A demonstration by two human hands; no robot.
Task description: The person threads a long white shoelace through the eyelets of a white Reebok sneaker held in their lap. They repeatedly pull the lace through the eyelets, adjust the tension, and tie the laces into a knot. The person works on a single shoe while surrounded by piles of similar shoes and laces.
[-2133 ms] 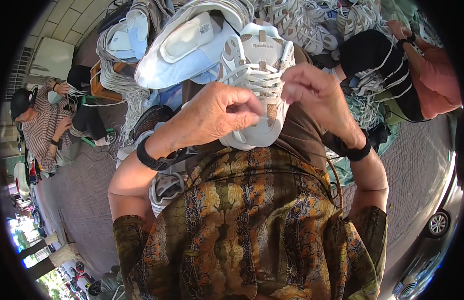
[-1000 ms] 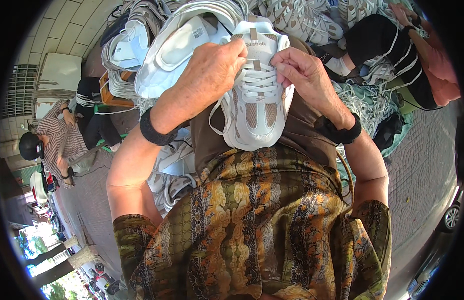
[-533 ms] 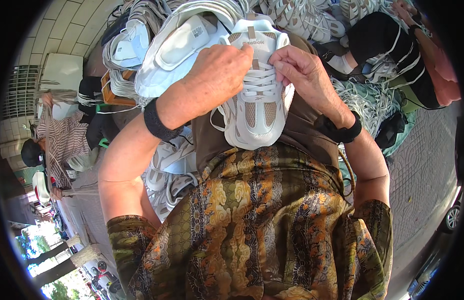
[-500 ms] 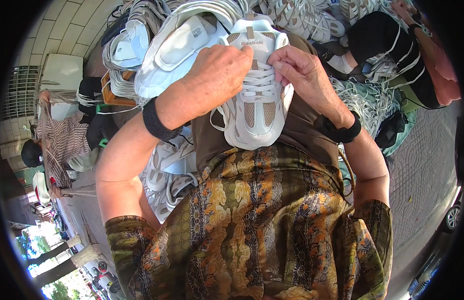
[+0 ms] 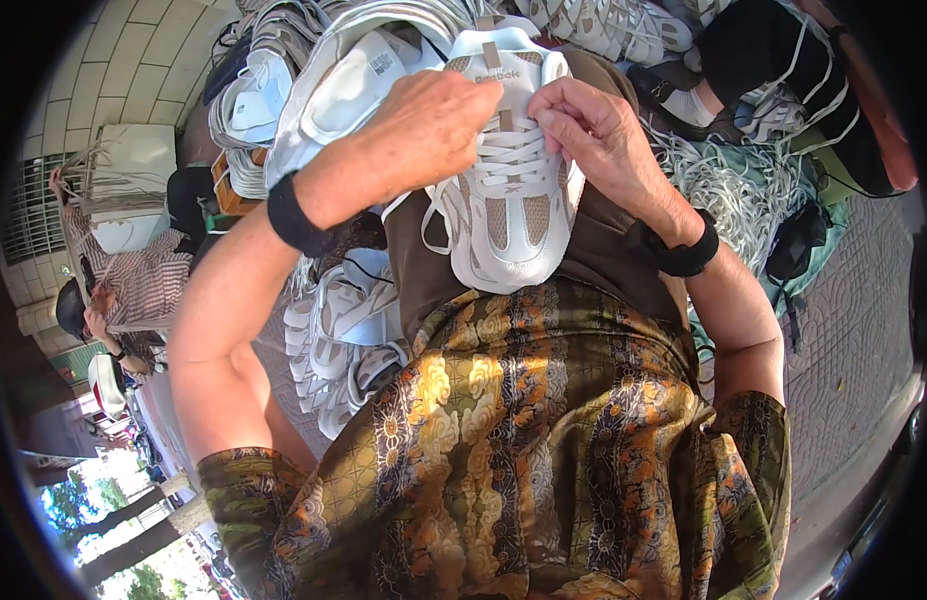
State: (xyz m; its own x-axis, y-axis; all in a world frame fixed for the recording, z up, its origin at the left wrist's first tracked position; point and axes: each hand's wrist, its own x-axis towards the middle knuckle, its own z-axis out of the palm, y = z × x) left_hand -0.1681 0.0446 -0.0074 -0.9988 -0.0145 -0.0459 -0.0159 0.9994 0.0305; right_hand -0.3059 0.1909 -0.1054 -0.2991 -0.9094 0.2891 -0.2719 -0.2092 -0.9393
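A white and beige sneaker [image 5: 514,245] rests on my lap, its toe toward me and its tongue pointing away. A white shoelace [image 5: 511,160] crosses its lower eyelets in several rows, and a loose loop hangs at the shoe's left side. My left hand [image 5: 434,130] is closed in a pinch over the left of the tongue, on the shoelace; its fingertips are partly hidden. At the right eyelet edge, my right hand [image 5: 594,135] pinches the lace between thumb and forefinger. Both wrists wear black bands.
White shoe parts [image 5: 369,85] are stacked beyond my left hand. More sneakers [image 5: 349,315] lie by my left leg. A heap of white laces [image 5: 729,210] on green cloth is at the right. One person [image 5: 134,275] is at the far left, another's leg [image 5: 749,75] at the upper right.
My left hand has shifted slightly left, and my right hand slightly left and up against the shoe's edge. The view has tilted a little. The person at left has moved their arms.
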